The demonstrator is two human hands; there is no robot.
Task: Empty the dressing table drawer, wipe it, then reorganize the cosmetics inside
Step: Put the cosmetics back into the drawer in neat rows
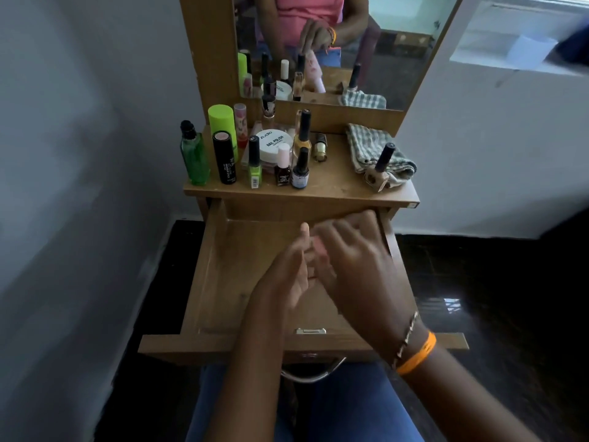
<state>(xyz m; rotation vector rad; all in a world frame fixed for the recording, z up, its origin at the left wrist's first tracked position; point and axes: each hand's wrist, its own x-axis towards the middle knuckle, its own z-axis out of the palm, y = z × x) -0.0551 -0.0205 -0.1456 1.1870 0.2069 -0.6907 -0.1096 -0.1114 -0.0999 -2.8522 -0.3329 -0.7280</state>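
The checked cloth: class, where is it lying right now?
In the head view, the checked cloth lies folded on the right of the tabletop, below the mirror, with a nail polish bottle against its front.

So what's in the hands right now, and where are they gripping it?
A small pink thing sits between the left hand and right hand above the open drawer; blur hides the exact grip.

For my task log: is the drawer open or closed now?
Open: the drawer is pulled out under the tabletop, its wooden floor visible.
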